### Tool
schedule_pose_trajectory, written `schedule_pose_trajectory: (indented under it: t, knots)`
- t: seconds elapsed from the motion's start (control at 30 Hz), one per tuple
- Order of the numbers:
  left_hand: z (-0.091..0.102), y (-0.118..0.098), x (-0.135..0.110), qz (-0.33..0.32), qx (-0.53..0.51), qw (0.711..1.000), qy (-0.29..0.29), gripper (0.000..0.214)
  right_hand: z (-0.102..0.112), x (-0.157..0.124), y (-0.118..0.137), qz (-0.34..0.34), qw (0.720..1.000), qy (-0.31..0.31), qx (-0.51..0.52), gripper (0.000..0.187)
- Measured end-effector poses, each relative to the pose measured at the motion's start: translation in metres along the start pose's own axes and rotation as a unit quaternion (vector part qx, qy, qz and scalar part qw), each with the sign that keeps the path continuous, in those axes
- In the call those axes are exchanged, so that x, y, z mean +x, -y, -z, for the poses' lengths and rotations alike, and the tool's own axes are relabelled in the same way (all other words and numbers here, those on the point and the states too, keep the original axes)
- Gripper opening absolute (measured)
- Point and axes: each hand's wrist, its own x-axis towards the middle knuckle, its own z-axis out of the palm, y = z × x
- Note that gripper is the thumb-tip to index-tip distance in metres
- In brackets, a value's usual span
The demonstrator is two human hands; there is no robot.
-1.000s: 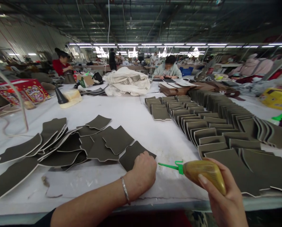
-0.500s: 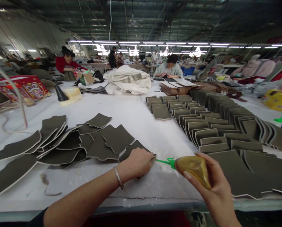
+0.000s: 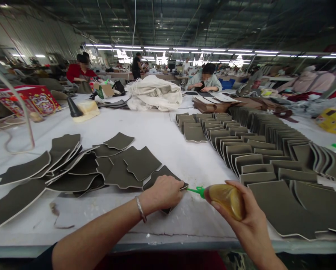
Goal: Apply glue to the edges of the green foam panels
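My right hand [image 3: 248,213] is wrapped round a squeeze bottle [image 3: 226,198] of amber liquid, held on its side. Its thin green nozzle points left, and the tip is at the edge of a dark olive sheet piece [image 3: 155,177] under my left hand. My left hand [image 3: 165,192] is closed over that piece, with the fingers curled at its right corner and covering much of it. Just left lies a loose heap of similar pieces [image 3: 122,168] with pale edges.
Overlapping rows of olive pieces [image 3: 235,150] stand on the right, with larger flat pieces [image 3: 283,208] in front. A white cloth bundle [image 3: 155,93] and a black cone on a yellowish block [image 3: 87,110] lie farther back. Co-workers sit across the white table [image 3: 145,123].
The bottle and my right hand have shifted slightly left, the nozzle staying at the piece's corner. My left hand keeps its place on the piece. The view has turned a little.
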Motion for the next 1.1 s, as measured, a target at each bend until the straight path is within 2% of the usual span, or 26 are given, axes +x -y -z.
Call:
schedule_pose_trajectory:
  t: [0.1,0.3,0.5,0.67,0.87,0.97,1.1]
  knots:
    - [-0.001,0.001,0.0,0.001,-0.001,1.0,0.0,0.04,0.0,0.001,-0.001,0.009,1.0,-0.013,-0.012,0.054]
    - [-0.002,0.001,-0.001,-0.007,-0.002,1.0,-0.012,0.039,0.0,-0.001,-0.004,0.014,1.0,0.008,0.003,0.05]
    - [-0.005,0.001,-0.002,0.001,-0.005,1.0,-0.015,0.042,-0.004,-0.005,-0.008,-0.005,0.999,-0.034,0.009,0.052]
    - [-0.008,0.002,-0.004,0.004,-0.012,1.0,-0.026,0.037,-0.003,-0.01,-0.012,-0.049,0.998,-0.006,0.044,0.053]
    - [-0.012,0.004,-0.006,0.001,-0.035,0.999,-0.032,0.041,-0.006,-0.01,-0.008,-0.055,0.997,-0.044,0.044,0.055]
    - [-0.016,0.006,-0.007,-0.002,-0.045,0.998,-0.045,0.041,-0.005,-0.013,-0.007,-0.085,0.995,-0.02,0.05,0.056]
    - [-0.022,0.01,-0.008,-0.009,-0.053,0.997,-0.056,0.043,-0.003,-0.014,-0.007,-0.148,0.981,0.016,0.122,0.061]
